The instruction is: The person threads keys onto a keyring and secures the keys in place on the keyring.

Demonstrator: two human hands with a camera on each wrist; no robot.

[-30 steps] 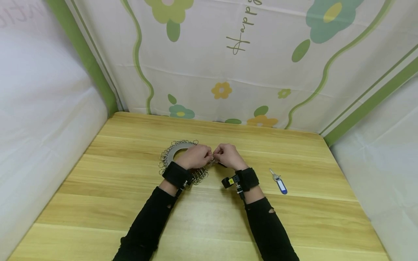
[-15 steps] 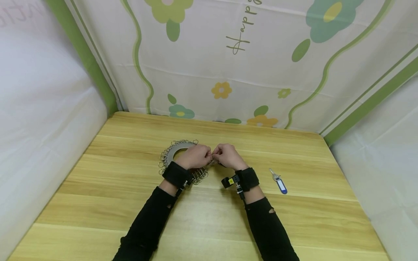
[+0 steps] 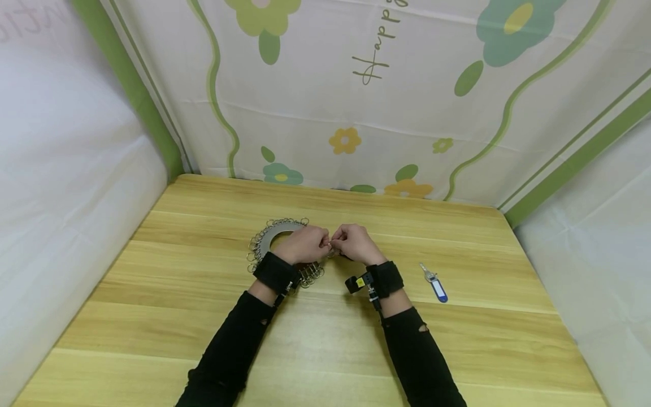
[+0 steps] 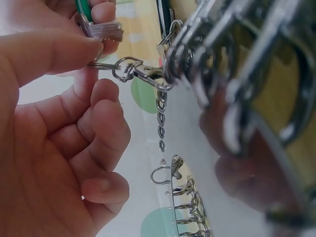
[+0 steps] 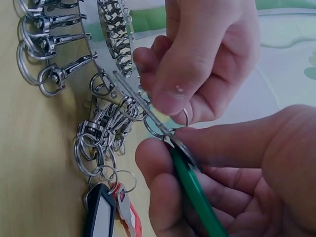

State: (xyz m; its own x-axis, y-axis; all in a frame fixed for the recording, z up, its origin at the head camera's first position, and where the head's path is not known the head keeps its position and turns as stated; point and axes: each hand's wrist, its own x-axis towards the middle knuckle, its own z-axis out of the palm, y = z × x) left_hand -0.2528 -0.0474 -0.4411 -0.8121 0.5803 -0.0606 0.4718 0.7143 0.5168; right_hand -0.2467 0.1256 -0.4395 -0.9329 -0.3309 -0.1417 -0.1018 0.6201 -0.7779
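Right wrist view: the right hand [image 5: 256, 158] pinches the key [image 5: 140, 102] by its head and green tag [image 5: 195, 195], between thumb and curled fingers; the left hand [image 5: 207, 64] pinches a thin wire ring [image 4: 104, 66] just beyond it, so the key lies between the two hands, nearer the right; its long axis runs nearly in line with the tag, slanting from lower right to upper left, blade tip pointing toward the round metal plate [image 3: 264, 242]; in the head view both hands meet above the bench [image 3: 325, 350], beside that plate.
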